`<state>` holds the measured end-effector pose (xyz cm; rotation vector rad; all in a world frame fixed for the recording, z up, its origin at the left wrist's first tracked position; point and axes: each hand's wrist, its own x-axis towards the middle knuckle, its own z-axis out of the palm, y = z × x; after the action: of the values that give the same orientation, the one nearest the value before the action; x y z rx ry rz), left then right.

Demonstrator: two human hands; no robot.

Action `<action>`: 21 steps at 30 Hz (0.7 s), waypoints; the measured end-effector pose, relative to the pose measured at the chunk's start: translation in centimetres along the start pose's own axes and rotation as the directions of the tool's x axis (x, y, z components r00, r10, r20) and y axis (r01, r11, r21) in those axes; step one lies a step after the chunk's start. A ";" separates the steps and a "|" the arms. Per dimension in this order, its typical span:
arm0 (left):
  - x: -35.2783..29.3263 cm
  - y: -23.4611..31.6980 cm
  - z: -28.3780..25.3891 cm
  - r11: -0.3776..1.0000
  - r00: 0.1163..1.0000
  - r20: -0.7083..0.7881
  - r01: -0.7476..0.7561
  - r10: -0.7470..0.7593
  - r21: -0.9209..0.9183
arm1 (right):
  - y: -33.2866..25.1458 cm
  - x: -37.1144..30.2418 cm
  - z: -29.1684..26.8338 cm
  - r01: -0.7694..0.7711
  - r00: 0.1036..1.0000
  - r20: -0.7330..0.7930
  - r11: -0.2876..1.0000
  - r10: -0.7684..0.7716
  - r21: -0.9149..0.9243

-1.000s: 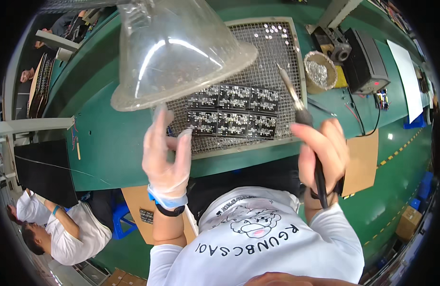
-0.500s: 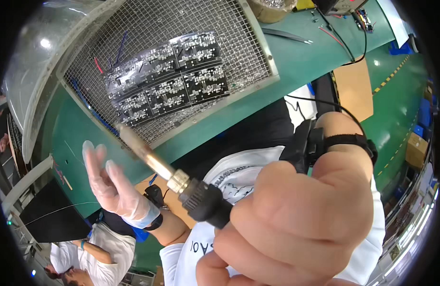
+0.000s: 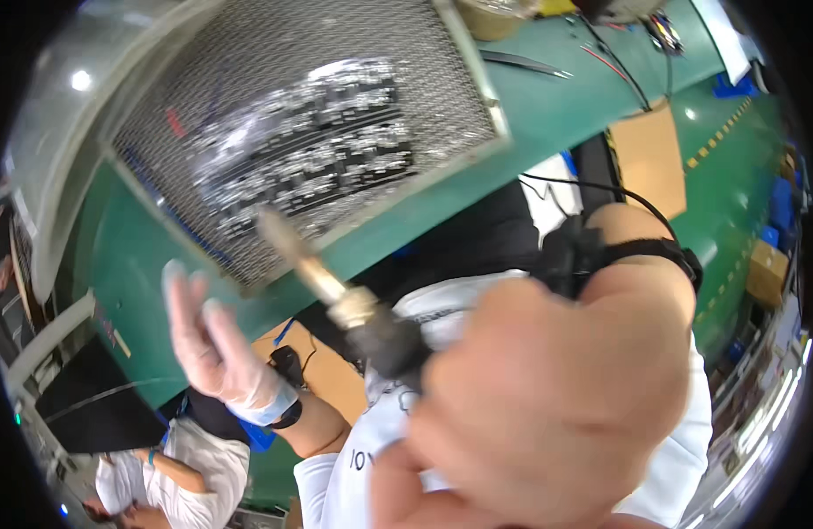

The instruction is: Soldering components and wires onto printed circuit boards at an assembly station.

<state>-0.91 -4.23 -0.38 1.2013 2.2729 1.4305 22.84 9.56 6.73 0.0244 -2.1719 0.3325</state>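
My bare right hand [image 3: 547,397], large and close to the camera, is closed around a soldering iron [image 3: 353,309]. The iron's metal tip points up and left, in front of the near edge of a metal mesh tray [image 3: 450,66]. On the mesh lies a panel of black circuit boards [image 3: 309,141] with many small light components. My left hand [image 3: 217,353], in a clear thin glove, is to the left of the iron, fingers stretched and apart. A thin wire [image 3: 107,397] runs toward that hand from the left; whether the fingers touch it is hidden.
A clear curved cover [image 3: 54,115] stands at the tray's left. Tweezers [image 3: 525,63] lie right of it on the green table [image 3: 547,110], near a round container [image 3: 494,19]. A black cable [image 3: 631,189] passes my right wrist. Another person [image 3: 199,467] sits at lower left.
The soldering iron's tip has shifted right and slightly up, nearer the circuit boards in the picture. My left hand has moved slightly right. The view is more blurred.
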 end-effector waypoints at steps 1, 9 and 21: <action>0.0 0.0 -0.1 0.996 0.996 0.036 -0.080 0.079 0.029 | 0.2 0.3 0.2 0.006 1.000 -0.004 1.000 -0.006 0.003; 0.5 -0.4 0.0 0.954 0.951 0.085 -0.298 0.298 -0.013 | 1.6 -1.6 0.8 0.015 0.997 0.078 0.999 -0.012 -0.036; 1.9 1.1 1.9 0.944 0.945 0.100 -0.320 0.312 0.075 | 5.3 -3.5 0.6 -0.119 0.984 0.115 0.979 0.139 -0.167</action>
<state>-0.52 -1.38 -0.03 1.6875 2.1803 1.3522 23.71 14.19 2.36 -0.1910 -2.3257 0.2347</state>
